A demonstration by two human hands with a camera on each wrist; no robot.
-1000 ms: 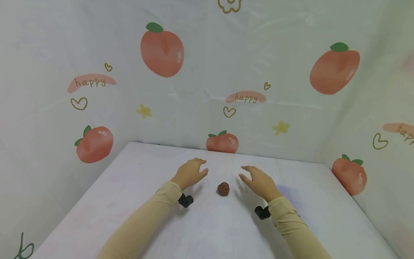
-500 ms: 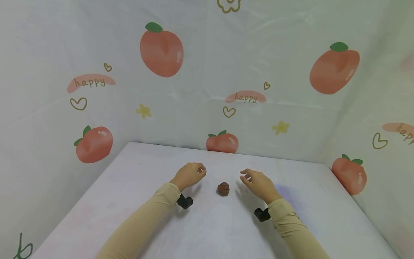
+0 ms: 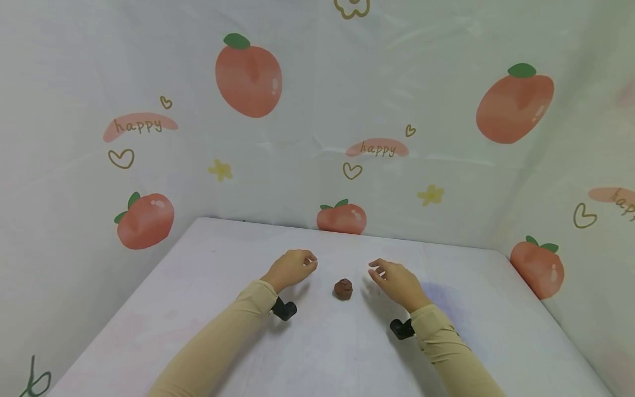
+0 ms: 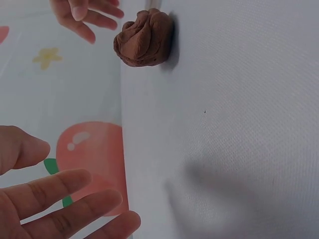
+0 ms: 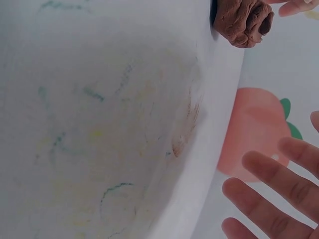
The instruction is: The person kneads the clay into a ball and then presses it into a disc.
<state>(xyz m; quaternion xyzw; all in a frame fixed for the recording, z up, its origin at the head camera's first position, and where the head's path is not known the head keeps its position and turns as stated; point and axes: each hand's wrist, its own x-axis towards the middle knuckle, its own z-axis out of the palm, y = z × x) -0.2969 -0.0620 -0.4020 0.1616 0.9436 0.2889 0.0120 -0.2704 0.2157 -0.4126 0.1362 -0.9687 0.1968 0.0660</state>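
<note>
A small brown lump of what looks like modelling clay [image 3: 343,289] sits on the white table between my two hands. Its surface is folded and creased in the left wrist view, where the clay [image 4: 144,40] casts a shadow on the cloth. Left of it, my left hand [image 3: 291,268] hovers above the table, fingers loosely bent and holding nothing. On the other side my right hand [image 3: 396,281] hovers too, its fingers relaxed and spread apart in the right wrist view. Neither hand touches the lump.
The white table [image 3: 238,358] carries faint coloured stains, and a brown smear [image 5: 184,132] shows near the right hand. A printed fabric backdrop [image 3: 307,99] rises behind the table's far edge. Black wrist cameras, such as the left one [image 3: 285,309], hang beneath both wrists.
Compared with one second ago, the fingers of both hands have drawn in closer to the thumbs, and both hands have dipped slightly. Over the last half second almost nothing has moved; the lump has stayed put.
</note>
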